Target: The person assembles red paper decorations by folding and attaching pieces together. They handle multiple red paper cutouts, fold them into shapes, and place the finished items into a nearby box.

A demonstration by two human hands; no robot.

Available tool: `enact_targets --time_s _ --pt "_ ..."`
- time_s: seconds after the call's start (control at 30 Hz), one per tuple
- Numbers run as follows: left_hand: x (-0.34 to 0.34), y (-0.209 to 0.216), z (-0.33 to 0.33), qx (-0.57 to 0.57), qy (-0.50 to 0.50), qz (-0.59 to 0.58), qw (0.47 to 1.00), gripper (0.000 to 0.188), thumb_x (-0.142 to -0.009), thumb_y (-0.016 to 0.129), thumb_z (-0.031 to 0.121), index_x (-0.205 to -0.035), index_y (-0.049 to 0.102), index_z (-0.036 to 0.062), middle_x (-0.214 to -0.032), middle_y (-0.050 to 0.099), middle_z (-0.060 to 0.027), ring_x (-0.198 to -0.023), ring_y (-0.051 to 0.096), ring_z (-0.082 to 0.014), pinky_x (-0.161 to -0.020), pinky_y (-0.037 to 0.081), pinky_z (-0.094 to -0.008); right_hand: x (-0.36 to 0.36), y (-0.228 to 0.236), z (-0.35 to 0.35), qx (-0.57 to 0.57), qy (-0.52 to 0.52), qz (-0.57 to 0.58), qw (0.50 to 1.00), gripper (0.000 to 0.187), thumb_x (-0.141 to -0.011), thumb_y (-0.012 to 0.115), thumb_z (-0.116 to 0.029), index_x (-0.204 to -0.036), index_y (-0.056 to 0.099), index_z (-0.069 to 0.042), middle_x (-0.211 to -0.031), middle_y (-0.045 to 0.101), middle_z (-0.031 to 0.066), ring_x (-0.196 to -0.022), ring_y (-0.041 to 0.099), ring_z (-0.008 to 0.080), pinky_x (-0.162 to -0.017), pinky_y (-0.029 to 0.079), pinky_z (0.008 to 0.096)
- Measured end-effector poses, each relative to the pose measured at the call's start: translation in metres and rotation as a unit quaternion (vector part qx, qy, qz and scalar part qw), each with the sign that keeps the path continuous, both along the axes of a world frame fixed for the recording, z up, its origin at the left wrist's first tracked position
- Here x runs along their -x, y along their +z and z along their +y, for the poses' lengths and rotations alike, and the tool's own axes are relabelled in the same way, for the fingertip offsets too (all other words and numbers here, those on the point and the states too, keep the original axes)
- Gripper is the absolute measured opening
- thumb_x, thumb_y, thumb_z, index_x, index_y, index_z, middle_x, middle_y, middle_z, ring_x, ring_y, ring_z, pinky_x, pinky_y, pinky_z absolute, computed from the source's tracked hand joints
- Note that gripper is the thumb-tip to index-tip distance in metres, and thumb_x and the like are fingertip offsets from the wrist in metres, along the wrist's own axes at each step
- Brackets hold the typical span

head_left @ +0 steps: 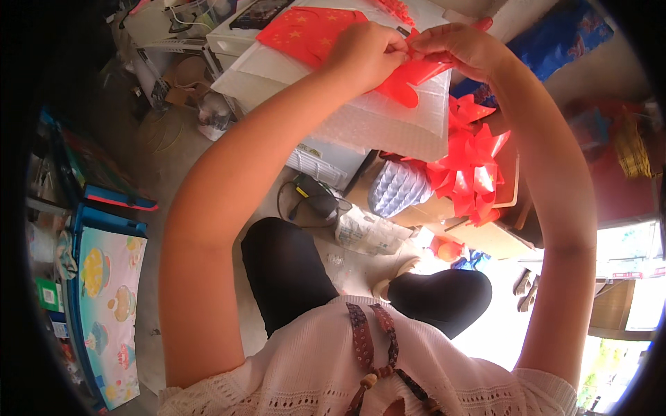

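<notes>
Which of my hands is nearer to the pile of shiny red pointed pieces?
Right. In the picture, your right hand is directly above the pile of red pieces, not touching it; your left hand is farther away, above and to its left.

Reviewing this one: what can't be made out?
Head view:
Grip points of left hand and right hand on the red piece: covered by their fingers.
Whether that joins the star-patterned red sheet: left hand in the way.
Red frilly piece: cut off by top edge.
Floor, lower right: washed out by glare.
</notes>
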State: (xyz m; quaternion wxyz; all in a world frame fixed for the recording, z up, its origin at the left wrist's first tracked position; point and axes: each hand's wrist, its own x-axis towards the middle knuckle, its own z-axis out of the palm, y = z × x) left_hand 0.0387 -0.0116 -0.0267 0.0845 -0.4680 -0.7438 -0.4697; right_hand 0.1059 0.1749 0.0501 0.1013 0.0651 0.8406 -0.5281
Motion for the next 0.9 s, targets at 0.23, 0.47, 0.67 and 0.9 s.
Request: enact_targets --time_s 0.23,0.47,0.67,0.9 --pt "0.008 -0.003 -0.003 -0.017 -0.015 -0.009 1.000 0.019 -0.085 0.073 0.015 -0.098 0.073 0.0009 -0.087 0.074 -0.0122 -0.082 0.071 -0.0195 -0.075 0.054 -0.0317 -0.003 -0.008 -0.005 -0.001 -0.016 0.048 0.999 0.024 -0.092 0.068 -0.019 -0.105 0.070 0.001 -0.101 0.072 0.0079 -0.096 0.065 0.0141 -0.094 0.047 0.0273" --pt "0.017 0.004 -0.005 -0.003 -0.009 -0.036 0.999 0.020 -0.087 0.071 0.013 -0.101 0.070 -0.0017 -0.088 0.072 -0.0095 -0.084 0.068 -0.0155 -0.077 0.052 -0.0289 -0.026 0.030 -0.022 -0.134 -0.086 0.177 0.971 0.025 -0.098 0.060 -0.021 -0.107 0.071 0.000 -0.095 0.071 0.0086 -0.091 0.066 0.0176 -0.085 0.050 0.0286" --pt "0.036 0.022 -0.035 -0.096 -0.029 -0.114 0.988 0.022 -0.091 0.068 0.013 -0.108 0.068 -0.0021 -0.098 0.071 -0.0052 -0.090 0.066 -0.0116 -0.081 0.050 -0.0253 -0.079 0.044 0.017 -0.058 -0.155 0.261 0.951 0.026 -0.098 0.062 -0.020 -0.108 0.070 0.003 -0.098 0.072 0.0102 -0.090 0.067 0.0159 -0.084 0.051 0.0271" --pt "0.013 0.050 -0.080 -0.269 -0.095 -0.298 0.911 0.035 -0.092 0.066 0.015 -0.122 0.060 -0.0004 -0.109 0.069 -0.0071 -0.094 0.066 -0.0139 -0.080 0.051 -0.0258 -0.181 0.028 0.049 -0.173 -0.174 0.244 0.938 0.030 -0.100 0.056 -0.025 -0.111 0.069 -0.001 -0.101 0.071 0.0049 -0.094 0.062 0.0111 -0.091 0.046 0.0265"
